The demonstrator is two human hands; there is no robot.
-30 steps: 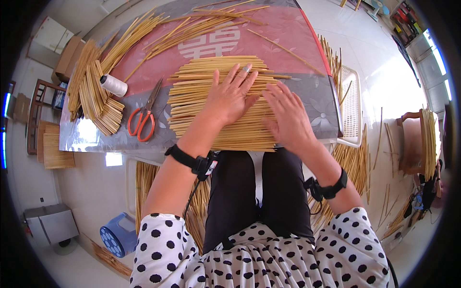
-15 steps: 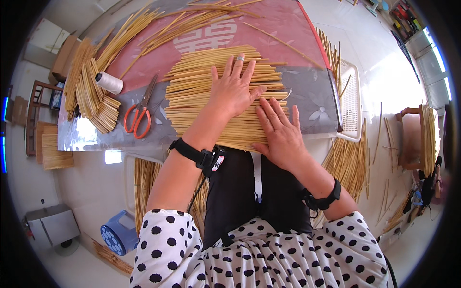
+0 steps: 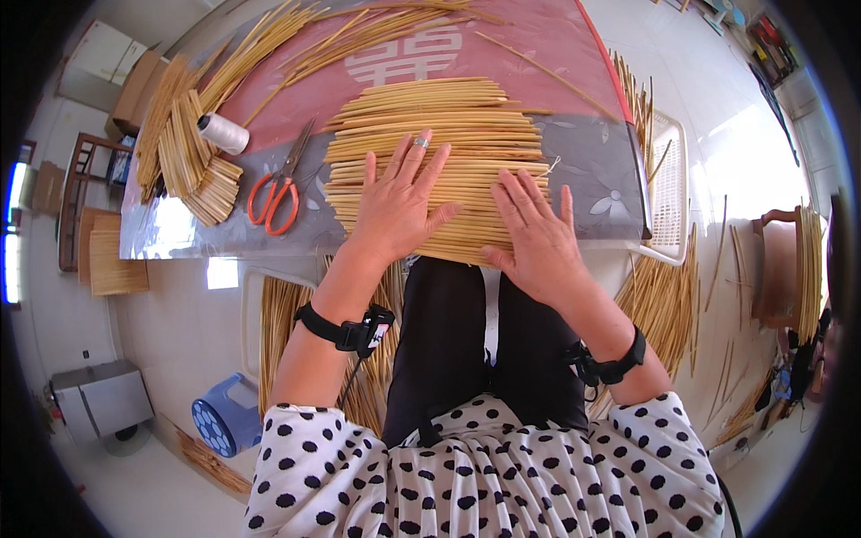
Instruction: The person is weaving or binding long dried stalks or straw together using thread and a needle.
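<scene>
A mat of straw-coloured stalks, laid side by side, lies on the near edge of the table in front of me. My left hand rests flat on its left part, fingers spread, a ring on one finger. Flat on its right part lies my right hand, fingers stretched out and thumb at the near edge. A short end of white thread sticks out at the mat's right side. To the left lie scissors with orange handles and a spool of white thread.
Bundled stalks lie on the table's left, with loose stalks along the far side. A white plastic basket stands at the right. A blue stool and more stalks are on the floor.
My left hand has slid nearer and to the left over the mat. My right hand stays on the right part, nearly in place. The view has shifted slightly.
</scene>
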